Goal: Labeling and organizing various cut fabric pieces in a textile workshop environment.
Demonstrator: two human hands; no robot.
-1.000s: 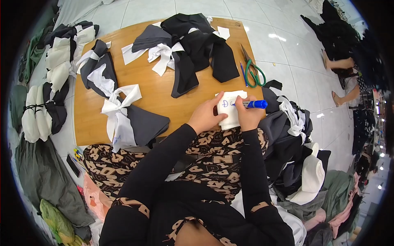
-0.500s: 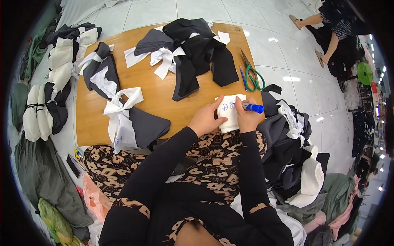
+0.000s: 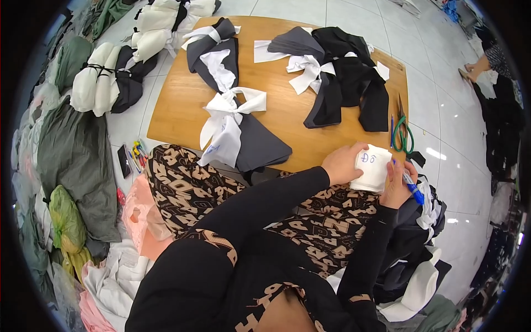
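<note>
A small stack of white fabric pieces (image 3: 371, 172) with blue handwriting on top is held at the near right corner of the wooden table. My left hand (image 3: 344, 164) grips its left side, thumb near the top piece. On its right edge rests my right hand (image 3: 395, 185), closed around a blue marker (image 3: 413, 190) that slants down to the right. Just beyond that hand lie green-handled scissors (image 3: 404, 136) and a slim blue pen (image 3: 392, 131).
The wooden table (image 3: 276, 133) bears tied grey bundles (image 3: 263, 145) and black bundles (image 3: 354, 83) with white strips. Piled dark and white cloth (image 3: 409, 260) sits at my right. On the floor at left are white rolls (image 3: 97, 83), a phone (image 3: 124, 160) and a yellow-green bag (image 3: 67, 221).
My view has turned, so the table sits further right and up. The marker has come away from the writing and now points down to the right; my right hand is at the stack's edge.
</note>
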